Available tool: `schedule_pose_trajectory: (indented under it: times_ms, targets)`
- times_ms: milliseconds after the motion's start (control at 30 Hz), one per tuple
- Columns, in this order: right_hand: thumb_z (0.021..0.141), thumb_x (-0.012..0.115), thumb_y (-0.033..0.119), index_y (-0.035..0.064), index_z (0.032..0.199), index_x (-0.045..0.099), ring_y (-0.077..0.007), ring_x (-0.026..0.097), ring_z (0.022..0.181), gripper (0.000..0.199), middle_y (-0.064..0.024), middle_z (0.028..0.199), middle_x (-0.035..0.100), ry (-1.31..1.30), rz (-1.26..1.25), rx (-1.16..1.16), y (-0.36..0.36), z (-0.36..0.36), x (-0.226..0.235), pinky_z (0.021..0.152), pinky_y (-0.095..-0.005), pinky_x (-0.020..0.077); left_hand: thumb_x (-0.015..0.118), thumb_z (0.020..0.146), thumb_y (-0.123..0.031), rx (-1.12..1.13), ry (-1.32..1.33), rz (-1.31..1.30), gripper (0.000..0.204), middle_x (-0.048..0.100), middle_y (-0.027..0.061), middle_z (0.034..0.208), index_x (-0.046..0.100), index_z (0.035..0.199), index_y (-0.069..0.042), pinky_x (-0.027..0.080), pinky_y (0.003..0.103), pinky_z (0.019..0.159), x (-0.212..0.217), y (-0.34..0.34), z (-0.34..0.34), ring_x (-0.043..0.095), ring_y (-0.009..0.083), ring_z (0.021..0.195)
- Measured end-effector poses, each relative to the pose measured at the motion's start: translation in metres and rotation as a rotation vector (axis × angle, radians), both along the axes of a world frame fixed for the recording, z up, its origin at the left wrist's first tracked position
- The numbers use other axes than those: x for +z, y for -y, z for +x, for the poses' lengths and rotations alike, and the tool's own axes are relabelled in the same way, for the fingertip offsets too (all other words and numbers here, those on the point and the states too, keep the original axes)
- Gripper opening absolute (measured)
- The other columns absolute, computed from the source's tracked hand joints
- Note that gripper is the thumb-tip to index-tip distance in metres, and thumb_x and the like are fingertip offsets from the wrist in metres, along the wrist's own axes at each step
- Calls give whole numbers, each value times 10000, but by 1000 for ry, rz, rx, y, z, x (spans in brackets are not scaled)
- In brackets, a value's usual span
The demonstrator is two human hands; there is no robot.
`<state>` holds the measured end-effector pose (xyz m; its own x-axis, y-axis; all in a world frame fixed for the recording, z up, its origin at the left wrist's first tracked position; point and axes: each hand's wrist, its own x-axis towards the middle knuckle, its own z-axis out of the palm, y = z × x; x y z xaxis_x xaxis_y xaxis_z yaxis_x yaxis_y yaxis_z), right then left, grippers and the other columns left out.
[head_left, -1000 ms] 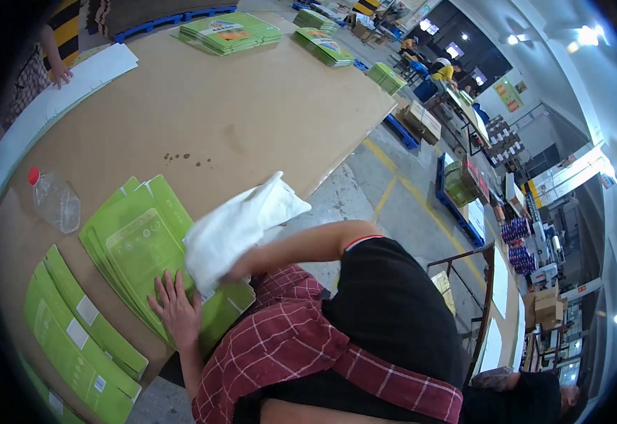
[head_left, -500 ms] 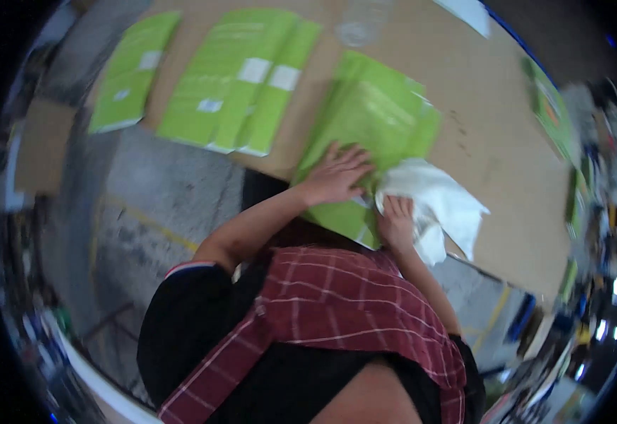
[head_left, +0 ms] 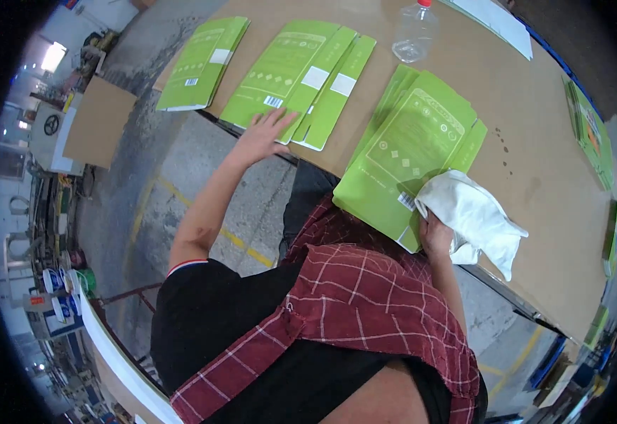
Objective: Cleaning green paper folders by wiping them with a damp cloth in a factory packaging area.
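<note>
My left hand [head_left: 259, 139], fingers spread, rests on the near edge of a left-middle stack of flat green printed cartons [head_left: 287, 60]. White label patches and a barcode mark these cartons. In front of me lies another fanned stack of green cartons [head_left: 411, 141], its near edge by the table edge. My right hand [head_left: 436, 237] grips a bunched white cloth [head_left: 467, 212] at that stack's near right corner. The cloth hides part of the fingers and spreads over the table to the right.
A third green stack [head_left: 206, 60] lies at the far left. Behind the cartons stands a clear plastic bottle [head_left: 414, 35] with a red cap. More green cartons [head_left: 591, 131] line the right side of the brown table [head_left: 527, 233]. White sheets [head_left: 496, 25] lie at the back.
My left hand has left the front stack and moved left onto the left-middle stack. My right hand stays with the cloth by the front stack. The whole view has shifted.
</note>
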<state>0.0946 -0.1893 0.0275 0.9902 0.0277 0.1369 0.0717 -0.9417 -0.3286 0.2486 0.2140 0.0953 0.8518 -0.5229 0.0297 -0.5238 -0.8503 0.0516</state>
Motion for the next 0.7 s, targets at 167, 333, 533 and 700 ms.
schedule_pose_trajectory:
  times_ms: [167,333,533,700]
  targets:
    - [756,528,208,111,1090,534,-359,539,898,348,-184,1008,554,100,-43,24,8,-5,-14,767,-424,443,538,778,-99,-86,288,-314,328,563,158,1016,507,1102,-61,446,352,798,16,-22,9,549,308,918]
    - [752,532,207,98,1072,535,-362,535,893,338,-188,986,554,-33,1,-27,3,-4,-2,762,-431,442,520,755,-35,92,868,-377,232,628,90,851,590,975,-52,482,309,571,109,43,-24,595,230,653]
    - [823,489,237,15,1071,512,-363,471,970,334,-204,974,544,272,534,-143,14,0,-30,885,-387,342,533,691,-110,-587,557,-255,234,588,40,785,587,910,-50,429,244,456,85,171,-96,527,144,608]
    - [848,439,375,-98,1140,435,-263,464,1012,556,-199,1086,516,102,1383,-792,33,17,6,888,-325,329,490,711,-158,-828,438,-258,257,572,48,795,579,916,-32,398,210,452,2,225,-121,501,133,647]
